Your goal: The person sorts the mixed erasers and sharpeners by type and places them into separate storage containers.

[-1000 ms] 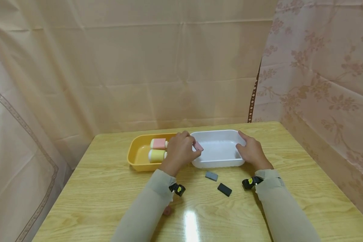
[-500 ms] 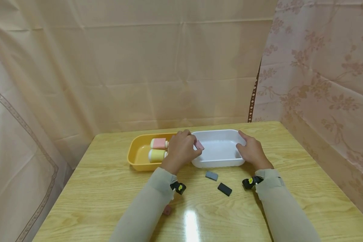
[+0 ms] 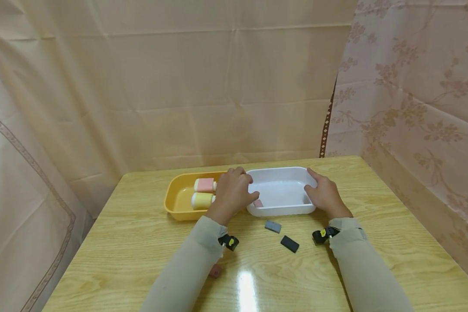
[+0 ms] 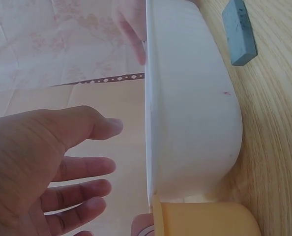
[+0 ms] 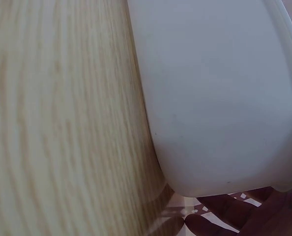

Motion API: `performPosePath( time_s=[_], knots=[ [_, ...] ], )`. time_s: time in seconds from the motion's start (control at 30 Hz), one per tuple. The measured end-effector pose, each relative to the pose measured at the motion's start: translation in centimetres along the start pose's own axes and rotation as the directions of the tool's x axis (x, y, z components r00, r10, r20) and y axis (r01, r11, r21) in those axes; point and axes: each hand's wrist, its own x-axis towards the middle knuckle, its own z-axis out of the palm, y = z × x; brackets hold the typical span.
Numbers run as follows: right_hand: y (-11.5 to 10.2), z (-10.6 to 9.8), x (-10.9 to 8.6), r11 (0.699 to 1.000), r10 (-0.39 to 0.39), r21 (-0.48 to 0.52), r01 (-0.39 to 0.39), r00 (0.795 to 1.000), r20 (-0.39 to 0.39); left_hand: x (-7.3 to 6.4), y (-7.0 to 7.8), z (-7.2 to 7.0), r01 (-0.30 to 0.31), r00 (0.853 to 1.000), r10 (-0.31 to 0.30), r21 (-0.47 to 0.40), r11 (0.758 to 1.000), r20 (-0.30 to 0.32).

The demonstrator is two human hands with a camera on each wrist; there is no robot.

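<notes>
My left hand hovers over the left end of the white tray, thumb and fingers spread apart with nothing between them. Below its thumb, a small flat pink block lies inside the tray near the front left corner. The left wrist view has the same hand beside the tray's outer wall, fingers loose. At the tray's right end my right hand grips the rim, thumb over the edge and fingers outside. In the right wrist view its fingers wrap the tray's end wall.
A yellow tray adjoins on the left, holding a pink-banded bottle and a yellow-banded bottle. In front lie a grey block and a black block. A reddish block shows beside the left sleeve.
My left hand has let go of the pink block, which dropped from its fingers into the white tray. The left fingers have spread; my right hand has stayed on the tray.
</notes>
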Motion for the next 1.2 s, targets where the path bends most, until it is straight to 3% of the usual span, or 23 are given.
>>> performPosePath(
  time_s=[0.5,0.73,1.2],
  knots=[
    [-0.2,0.0,-0.1,1.0,0.011,0.009,-0.011,1.0,0.004,-0.8,0.3,0.1,0.003,1.0,-0.002,-0.05,0.999,0.015],
    [0.1,0.1,-0.1,0.999,-0.031,-0.009,0.031,0.999,-0.009,-1.5,0.2,0.4,-0.003,1.0,0.002,-0.078,0.997,-0.01],
    [0.1,0.0,-0.2,0.999,-0.037,-0.011,0.037,0.999,-0.009,-3.3,0.7,0.4,-0.032,0.999,0.026,-0.127,0.991,-0.047]
  ],
)
